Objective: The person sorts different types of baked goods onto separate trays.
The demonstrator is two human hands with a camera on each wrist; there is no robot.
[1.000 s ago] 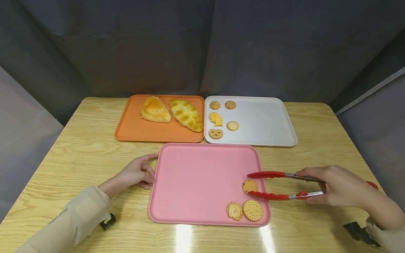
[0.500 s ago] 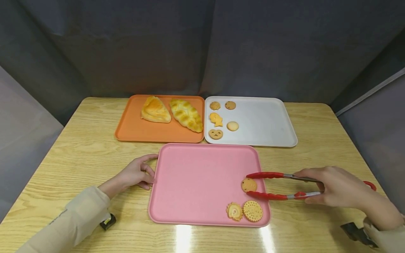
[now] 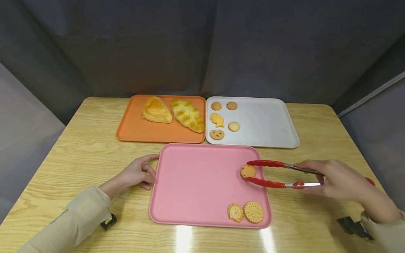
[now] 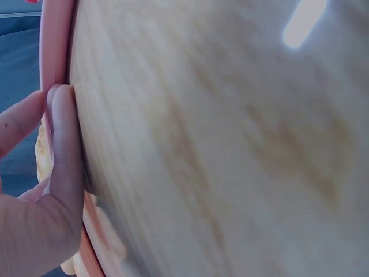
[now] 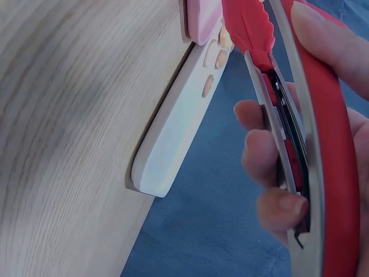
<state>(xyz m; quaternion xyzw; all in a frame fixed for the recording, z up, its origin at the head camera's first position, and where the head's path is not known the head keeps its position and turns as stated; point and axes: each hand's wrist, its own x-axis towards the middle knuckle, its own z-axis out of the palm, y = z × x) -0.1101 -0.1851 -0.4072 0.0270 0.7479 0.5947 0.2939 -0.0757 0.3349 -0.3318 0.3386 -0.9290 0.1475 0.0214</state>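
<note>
My left hand [image 3: 140, 172] rests its fingertips against the left rim of the pink tray [image 3: 196, 182]; the left wrist view shows the thumb [image 4: 64, 133] lying along the tray's outer side. In my right hand [image 3: 335, 177] is a pair of red-tipped metal tongs [image 5: 300, 115], gripped around the handles with thumb and curled fingers. The tongs' two red tips lie on either side of a round brown cookie [image 3: 248, 171] at the pink tray's right side. Nearer the tray's front right corner lie a flower-edged cookie [image 3: 235, 212] and a round dotted biscuit [image 3: 254, 212].
Behind the pink tray, an orange tray [image 3: 139, 130] bears a triangular pastry [image 3: 156, 109] and a braided bread [image 3: 188, 116]. Beside it stands a white tray [image 3: 269, 123] with several small cookies on its left part. A dark curtain [image 3: 202, 45] closes off the table's back edge.
The tongs and the brown cookie between their tips have moved away from me over the pink tray, farther from the two front cookies. My left hand has stayed at the tray's rim.
</note>
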